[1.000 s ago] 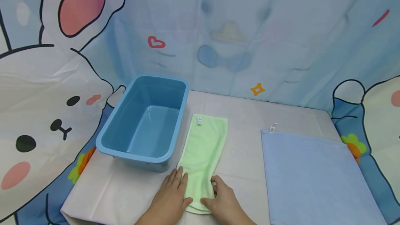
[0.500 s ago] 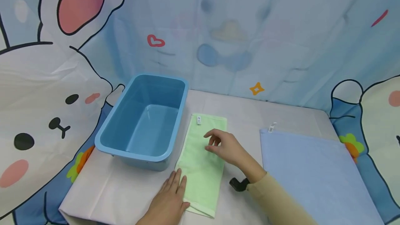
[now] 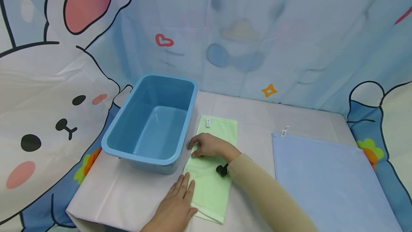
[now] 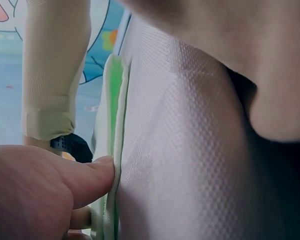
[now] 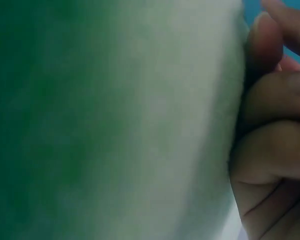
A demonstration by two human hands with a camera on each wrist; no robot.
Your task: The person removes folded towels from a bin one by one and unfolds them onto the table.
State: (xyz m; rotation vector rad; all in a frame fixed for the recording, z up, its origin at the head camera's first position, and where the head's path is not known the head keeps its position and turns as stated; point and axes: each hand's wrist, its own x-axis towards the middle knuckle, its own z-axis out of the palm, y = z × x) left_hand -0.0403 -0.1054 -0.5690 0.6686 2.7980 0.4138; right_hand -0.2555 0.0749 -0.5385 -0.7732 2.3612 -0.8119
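A white-covered worktop (image 3: 128, 192) stands before a cartoon backdrop (image 3: 48, 92). A blue cloth (image 3: 328, 178) is spread flat at its right, well apart from the rest. A blue plastic tub (image 3: 151, 121) stands at the left. Just beside the tub lies a folded green towel (image 3: 212, 185), long and narrow, at the worktop's middle. The right hand (image 3: 207, 145) rests on the towel's left edge, fingers curled at it; whether this grip pinches the cloth cannot be told. The left hand (image 3: 175, 208), its grip released, lies flat with straight fingers touching the towel's near left edge.
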